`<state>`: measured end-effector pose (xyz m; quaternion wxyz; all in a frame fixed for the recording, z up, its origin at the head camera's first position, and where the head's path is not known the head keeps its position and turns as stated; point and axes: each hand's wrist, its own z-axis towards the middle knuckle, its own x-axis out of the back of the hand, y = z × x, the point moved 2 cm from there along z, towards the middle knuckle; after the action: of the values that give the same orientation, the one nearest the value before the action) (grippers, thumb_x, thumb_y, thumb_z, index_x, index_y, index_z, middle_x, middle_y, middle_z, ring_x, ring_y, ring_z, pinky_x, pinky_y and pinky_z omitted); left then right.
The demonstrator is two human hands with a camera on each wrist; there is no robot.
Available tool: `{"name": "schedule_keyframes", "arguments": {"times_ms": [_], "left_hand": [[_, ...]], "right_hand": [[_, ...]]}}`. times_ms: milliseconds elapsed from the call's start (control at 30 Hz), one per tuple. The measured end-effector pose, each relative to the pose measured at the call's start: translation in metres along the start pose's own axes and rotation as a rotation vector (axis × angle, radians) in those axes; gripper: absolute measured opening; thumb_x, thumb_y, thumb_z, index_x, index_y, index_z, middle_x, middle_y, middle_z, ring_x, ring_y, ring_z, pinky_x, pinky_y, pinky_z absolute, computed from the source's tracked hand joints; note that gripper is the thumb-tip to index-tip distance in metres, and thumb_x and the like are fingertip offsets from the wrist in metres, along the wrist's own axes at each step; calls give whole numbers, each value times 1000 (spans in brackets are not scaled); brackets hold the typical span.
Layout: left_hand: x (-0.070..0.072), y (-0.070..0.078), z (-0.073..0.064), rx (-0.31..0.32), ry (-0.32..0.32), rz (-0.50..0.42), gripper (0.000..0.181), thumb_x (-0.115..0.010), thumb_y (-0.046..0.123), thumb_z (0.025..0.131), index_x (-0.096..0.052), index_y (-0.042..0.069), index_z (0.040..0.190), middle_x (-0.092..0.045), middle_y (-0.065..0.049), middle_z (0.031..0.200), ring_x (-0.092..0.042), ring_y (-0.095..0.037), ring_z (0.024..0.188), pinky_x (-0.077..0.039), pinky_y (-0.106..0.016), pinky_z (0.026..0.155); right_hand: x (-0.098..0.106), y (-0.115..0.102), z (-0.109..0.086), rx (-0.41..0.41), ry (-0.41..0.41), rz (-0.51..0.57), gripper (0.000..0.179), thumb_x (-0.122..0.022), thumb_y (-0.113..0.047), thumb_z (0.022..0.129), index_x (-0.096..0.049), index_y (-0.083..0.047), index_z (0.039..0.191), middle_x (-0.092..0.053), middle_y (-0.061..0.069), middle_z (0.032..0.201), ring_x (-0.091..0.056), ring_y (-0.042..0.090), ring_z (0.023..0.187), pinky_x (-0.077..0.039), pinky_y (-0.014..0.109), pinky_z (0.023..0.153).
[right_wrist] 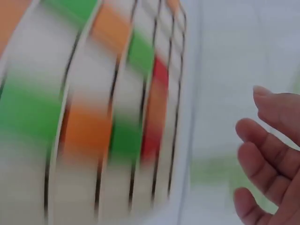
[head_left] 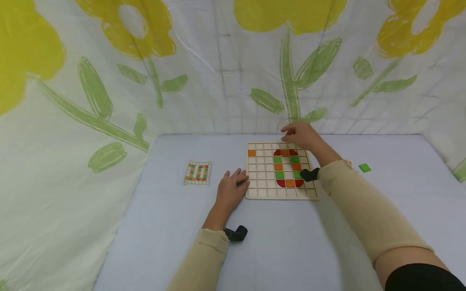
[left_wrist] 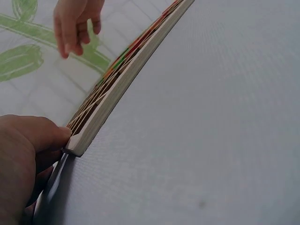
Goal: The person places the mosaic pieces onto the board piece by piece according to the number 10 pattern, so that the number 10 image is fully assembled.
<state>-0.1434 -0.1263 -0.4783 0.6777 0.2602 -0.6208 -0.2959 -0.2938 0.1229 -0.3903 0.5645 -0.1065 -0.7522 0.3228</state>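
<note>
A wooden grid board (head_left: 262, 182) lies on the table, with red, green and orange tiles forming an upright ring on its right part. A lone orange tile (head_left: 251, 152) sits near its far left corner. My left hand (head_left: 231, 190) is at the board's left edge, thumb and fingers pinching the rim, as the left wrist view shows more closely. Over the board's far edge hovers my right hand (head_left: 301, 134), fingers loosely bent with nothing between them. The right wrist view shows this hand (right_wrist: 274, 164) apart from the blurred board.
Left of the board lies a small pattern card (head_left: 197, 173) printed with a coloured grid. A green tile (head_left: 364, 167) rests on the table at the right, near an orange piece (head_left: 349, 163) partly hidden by my right sleeve. A flower-printed curtain (head_left: 233, 109) hangs behind the table.
</note>
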Motion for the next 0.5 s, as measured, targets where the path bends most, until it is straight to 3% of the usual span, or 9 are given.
{"name": "schedule_keyframes", "arguments": {"times_ms": [133,233,367,500], "left_hand": [[0,0,3,14,-3,2,22,-70,23,92,-75,13,111,-63,1,132,-50,-14,135,-19,-38,124],[2,-1,4,23,-2,2,23,-70,23,92,-75,13,112,-63,1,133,-49,-14,136,-19,-37,124],[4,-1,5,25,7,-8,23,-70,22,92,-75,12,112,-63,1,133,-49,-14,136,-19,-37,124],[4,-2,5,27,6,-14,24,-70,22,92,-75,12,113,-63,1,134,-49,-15,136,-19,-38,124]], "right_hand": [[36,47,-28,-68,22,-52,46,-61,-30,97,-58,-5,135,-61,23,126,-58,37,112,-51,53,90],[52,77,-51,-122,5,-95,48,-61,-33,97,-57,-4,135,-61,24,128,-58,39,112,-50,56,92],[62,107,-77,-158,-12,-141,50,-62,-36,96,-58,-2,133,-61,25,126,-58,39,109,-49,57,91],[60,125,-97,-152,-8,-177,48,-65,-35,94,-62,-2,129,-64,19,111,-55,33,95,-52,43,74]]}}
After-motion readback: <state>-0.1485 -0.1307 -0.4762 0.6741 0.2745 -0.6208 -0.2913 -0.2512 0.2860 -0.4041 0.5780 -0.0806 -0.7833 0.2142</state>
